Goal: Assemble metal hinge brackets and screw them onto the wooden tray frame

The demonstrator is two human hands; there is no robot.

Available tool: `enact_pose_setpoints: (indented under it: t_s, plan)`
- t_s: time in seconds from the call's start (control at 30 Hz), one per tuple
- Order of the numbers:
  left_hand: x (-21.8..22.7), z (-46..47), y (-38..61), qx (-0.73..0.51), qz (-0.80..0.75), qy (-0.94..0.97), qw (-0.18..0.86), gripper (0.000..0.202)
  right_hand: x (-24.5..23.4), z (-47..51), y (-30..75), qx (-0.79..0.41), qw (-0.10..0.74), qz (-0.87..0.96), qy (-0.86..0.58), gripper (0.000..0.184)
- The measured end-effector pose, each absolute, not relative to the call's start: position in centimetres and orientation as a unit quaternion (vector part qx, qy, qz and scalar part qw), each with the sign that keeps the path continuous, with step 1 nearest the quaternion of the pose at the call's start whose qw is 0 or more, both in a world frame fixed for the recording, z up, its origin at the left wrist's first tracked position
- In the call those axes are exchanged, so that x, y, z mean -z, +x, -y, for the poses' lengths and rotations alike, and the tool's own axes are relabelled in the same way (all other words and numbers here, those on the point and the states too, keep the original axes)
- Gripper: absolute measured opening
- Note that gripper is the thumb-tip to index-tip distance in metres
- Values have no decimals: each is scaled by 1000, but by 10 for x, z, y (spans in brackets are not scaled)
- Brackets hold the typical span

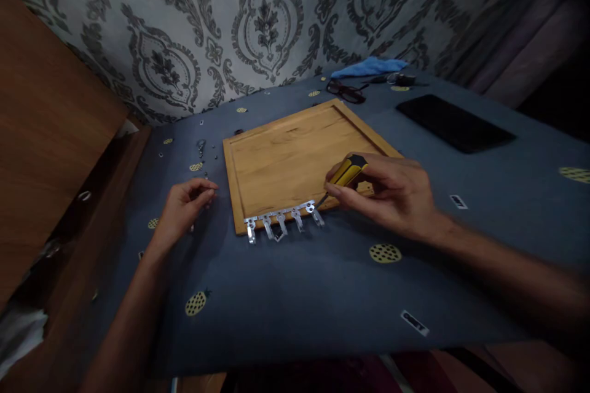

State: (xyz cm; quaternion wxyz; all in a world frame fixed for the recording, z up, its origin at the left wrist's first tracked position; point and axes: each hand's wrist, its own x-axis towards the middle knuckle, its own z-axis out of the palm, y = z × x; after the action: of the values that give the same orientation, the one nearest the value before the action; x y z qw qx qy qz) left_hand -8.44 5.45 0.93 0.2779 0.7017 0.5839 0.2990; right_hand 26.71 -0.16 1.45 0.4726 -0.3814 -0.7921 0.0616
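A wooden board (286,159) lies on the blue cloth in the middle. A silver metal hook rail (282,219) with several hooks runs along the board's near edge. My right hand (391,193) is closed round a yellow and black screwdriver (346,173), whose tip touches the rail's right end. My left hand (184,206) rests on the cloth left of the board, fingers curled together in a pinch; what they hold, if anything, is too small to make out.
Small screws (203,148) lie scattered left of the board. Glasses (345,91), a blue cloth (369,66) and a black tablet (454,123) sit at the back right. A wooden cabinet (46,129) stands at the left.
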Motion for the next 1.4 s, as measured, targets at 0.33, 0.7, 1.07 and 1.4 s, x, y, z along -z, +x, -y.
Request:
enact_pose_setpoints:
  t_s: [0.33,0.7,1.07,1.4]
  plan:
    - [-26,29,13,-214,-416,849,244,14,-10,0,266,-96,482,776,-396,28]
    - [-42,-24,55,-208,-454,849,171,17,-9,2,267,-128,472,782,-387,27]
    - [-15,10,46,-197,-437,867,138,67,-7,1,268,-148,473,773,-395,33]
    - [0,12,63,-162,-470,860,112,72,-9,2,267,-150,466,775,-399,33]
